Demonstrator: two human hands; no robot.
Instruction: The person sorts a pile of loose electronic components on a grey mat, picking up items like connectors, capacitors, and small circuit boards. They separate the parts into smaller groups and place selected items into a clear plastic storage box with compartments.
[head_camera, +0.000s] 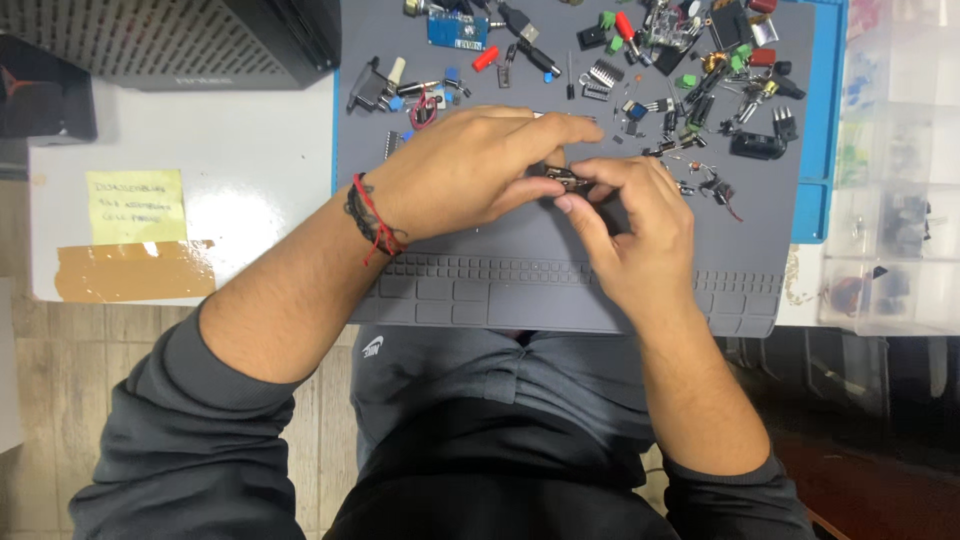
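Note:
My left hand and my right hand meet over the grey work mat. Together they pinch a small metal and dark electronic part between thumbs and fingertips. Most of the part is hidden by my fingers. A red and black cord bracelet circles my left wrist. Several loose electronic components lie scattered across the far half of the mat, just beyond my hands.
A small blue circuit board lies at the mat's far edge. A yellow sticky note and brown tape sit on the white table at left. A dark box stands far left. Clear compartment boxes stand at right.

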